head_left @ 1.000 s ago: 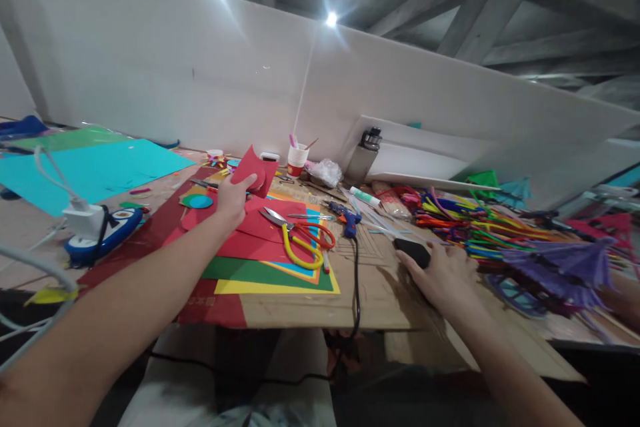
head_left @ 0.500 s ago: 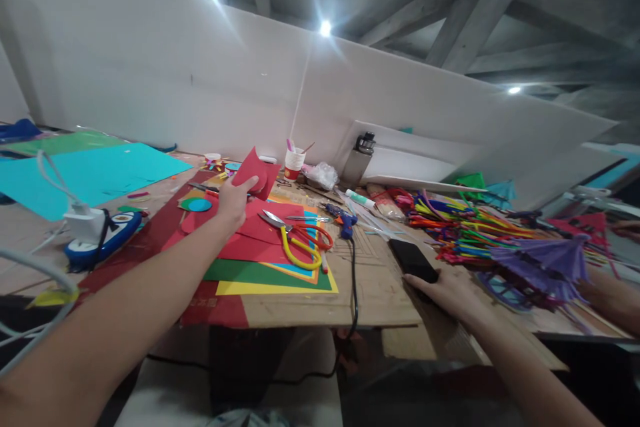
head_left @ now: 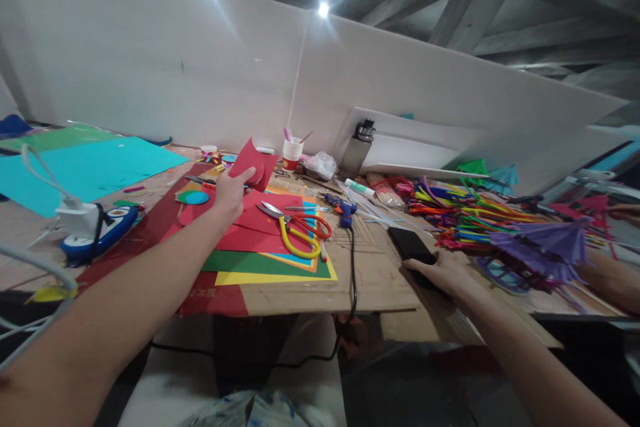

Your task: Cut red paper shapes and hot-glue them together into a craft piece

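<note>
My left hand (head_left: 232, 192) is closed on a folded piece of red paper (head_left: 257, 167), held upright over the paper pile. My right hand (head_left: 443, 269) grips the near end of a black phone (head_left: 411, 247) at the cardboard's right side, thumb along its edge. Between my hands, yellow-handled scissors (head_left: 295, 240) and orange-handled scissors (head_left: 320, 225) rest on red sheets (head_left: 225, 235), with green paper (head_left: 280, 265) and yellow paper (head_left: 270, 277) beneath. A blue glue gun (head_left: 345, 213) lies just right of the pile. Small blue and green paper circles (head_left: 195, 197) sit left of my left hand.
Bundled pipe cleaners (head_left: 470, 213) and a purple paper umbrella shape (head_left: 545, 247) lie at right, near another person's arm (head_left: 607, 273). Behind stand a paper cup (head_left: 291, 155) and a bottle (head_left: 358, 147). A blue power strip (head_left: 100, 237) is at left. The glue gun's cord (head_left: 354, 280) hangs over the front edge.
The view has tilted slightly, so the table sits a little higher in the picture. Both hands keep their holds on the red paper and the phone, with hardly any movement.
</note>
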`<state>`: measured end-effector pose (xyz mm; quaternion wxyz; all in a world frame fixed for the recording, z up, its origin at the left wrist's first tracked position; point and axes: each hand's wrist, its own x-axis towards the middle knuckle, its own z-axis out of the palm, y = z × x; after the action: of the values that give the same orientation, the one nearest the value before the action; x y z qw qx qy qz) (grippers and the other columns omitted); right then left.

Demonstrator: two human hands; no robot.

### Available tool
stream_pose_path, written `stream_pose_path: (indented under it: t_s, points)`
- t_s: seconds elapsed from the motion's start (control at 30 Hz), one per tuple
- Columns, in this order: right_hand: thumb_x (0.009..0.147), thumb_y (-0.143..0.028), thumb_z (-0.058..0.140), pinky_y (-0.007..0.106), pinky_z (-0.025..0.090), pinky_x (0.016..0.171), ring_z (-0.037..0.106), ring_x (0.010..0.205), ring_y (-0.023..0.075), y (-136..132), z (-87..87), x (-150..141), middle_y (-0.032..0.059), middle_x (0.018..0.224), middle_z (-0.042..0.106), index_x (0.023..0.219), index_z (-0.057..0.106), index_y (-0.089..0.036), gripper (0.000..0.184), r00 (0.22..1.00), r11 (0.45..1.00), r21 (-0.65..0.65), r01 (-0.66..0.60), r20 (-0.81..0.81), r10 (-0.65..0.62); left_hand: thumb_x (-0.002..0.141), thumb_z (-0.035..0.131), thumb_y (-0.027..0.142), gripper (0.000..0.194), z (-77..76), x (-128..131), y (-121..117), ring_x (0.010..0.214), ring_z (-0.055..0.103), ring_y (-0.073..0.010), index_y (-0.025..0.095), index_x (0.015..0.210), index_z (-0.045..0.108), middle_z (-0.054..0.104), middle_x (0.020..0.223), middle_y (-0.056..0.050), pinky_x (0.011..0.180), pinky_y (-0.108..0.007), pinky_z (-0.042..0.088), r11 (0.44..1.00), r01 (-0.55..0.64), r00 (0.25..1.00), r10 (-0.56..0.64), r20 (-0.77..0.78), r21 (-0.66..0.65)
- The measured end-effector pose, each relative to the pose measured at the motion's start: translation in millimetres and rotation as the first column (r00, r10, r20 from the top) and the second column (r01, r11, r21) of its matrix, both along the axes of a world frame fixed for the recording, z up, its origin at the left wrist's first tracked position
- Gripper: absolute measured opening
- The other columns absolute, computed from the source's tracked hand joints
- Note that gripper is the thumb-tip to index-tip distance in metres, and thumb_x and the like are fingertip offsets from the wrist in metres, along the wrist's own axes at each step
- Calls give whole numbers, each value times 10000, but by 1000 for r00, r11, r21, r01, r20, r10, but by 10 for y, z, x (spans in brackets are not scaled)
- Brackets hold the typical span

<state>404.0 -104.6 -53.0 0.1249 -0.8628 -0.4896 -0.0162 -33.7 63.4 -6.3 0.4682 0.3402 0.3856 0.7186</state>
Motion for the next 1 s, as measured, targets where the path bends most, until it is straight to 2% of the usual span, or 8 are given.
stream_pose_path:
  t_s: [0.2, 0.3, 0.4, 0.5, 0.63, 0.8, 0.9, 1.0]
  points:
    - [717, -639, 666, 475, 527, 864, 673, 1063, 419, -78, 25, -24, 263, 1037, 720, 922, 727, -119, 562, 997, 999, 13, -42, -57, 43, 570, 855, 228, 334, 8, -2, 1, 593, 625, -119, 165, 856, 692, 728, 797, -30, 477, -196, 369, 1000, 3, 1000, -3, 3, -15]
    - [756, -563, 639, 468, 513, 907, 669, 1086, 396, -163, 122, -14, 236, 1096, 723, 916, 732, -168, 436, 956, 994, 64, -84, -276, 98, 577, 850, 208, 318, 25, 1, -7, 584, 619, -118, 165, 846, 687, 720, 783, -24, 477, -199, 370, 1000, 2, 1000, -2, 11, -27]
    - [837, -448, 556, 457, 457, 1012, 608, 1244, 365, -231, 231, 7, 244, 1255, 676, 931, 738, -208, 315, 876, 989, 146, 17, -479, 56, 595, 837, 181, 292, 42, 8, -19, 567, 602, -109, 163, 842, 681, 717, 784, -22, 470, -199, 363, 999, 4, 1000, -3, 11, -40]
    - [817, -355, 559, 417, 423, 1044, 581, 1293, 333, -265, 302, 5, 232, 1259, 666, 845, 743, -232, 223, 817, 979, 195, 61, -573, 63, 610, 824, 163, 280, 51, 12, -29, 559, 594, -104, 163, 850, 680, 715, 784, -17, 460, -198, 358, 999, -2, 1000, 2, 3, -46]
    - [748, -373, 621, 373, 465, 913, 674, 1072, 298, -293, 346, -46, 204, 1107, 696, 756, 736, -279, 149, 780, 986, 163, 27, -620, 81, 614, 815, 158, 257, 54, 6, -33, 547, 581, -100, 165, 828, 673, 710, 752, -9, 451, -194, 346, 999, -4, 1000, 5, 6, -36]
    - [717, -442, 623, 348, 476, 837, 700, 929, 242, -340, 383, -92, 204, 1049, 709, 818, 766, -280, 238, 753, 983, 179, -32, -643, 142, 624, 813, 171, 238, 35, -8, -21, 546, 593, -105, 162, 820, 680, 716, 740, -11, 450, -198, 362, 1000, -4, 1000, 3, -26, -28]
    - [744, -440, 617, 314, 482, 832, 710, 930, 220, -319, 346, -50, 205, 1075, 714, 894, 781, -240, 299, 787, 985, 159, -66, -598, 149, 619, 820, 174, 252, 16, -11, -7, 546, 598, -104, 158, 829, 682, 713, 737, -9, 438, -193, 352, 1000, 4, 999, -4, -32, -22]
    - [804, -412, 610, 283, 506, 801, 724, 906, 221, -209, 244, 60, 209, 1093, 726, 990, 770, -144, 363, 886, 994, 100, -43, -456, 84, 612, 819, 170, 270, 12, -11, 1, 550, 602, -101, 157, 841, 676, 710, 741, -1, 431, -184, 352, 1000, 11, 1000, -11, -26, -15]
